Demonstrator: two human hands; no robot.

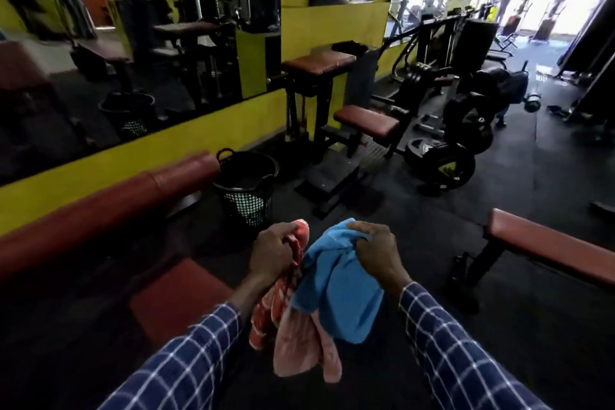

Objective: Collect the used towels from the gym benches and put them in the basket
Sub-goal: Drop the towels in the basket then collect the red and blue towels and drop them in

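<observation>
Pretty dim gym here: yellow walls [186, 146] are lined with big mirrors [109, 76], and the floor [532, 176] is covered in dark rubber mats. Weight machines [442, 130] are crowded along the wall, and bright daylight is let in at the far right [549, 7].

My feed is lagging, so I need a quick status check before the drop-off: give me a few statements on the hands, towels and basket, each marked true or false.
1. The left hand grips a red and pink towel. True.
2. The right hand is empty. False: it holds a blue towel.
3. The black basket stands on the floor ahead of the hands, beside the end of a long red bench. True.
4. Both towels are already inside the basket. False: both hang from the hands, short of it.
5. The basket lies tipped on its side. False: it stands upright, and something pale shows through its mesh.
</observation>
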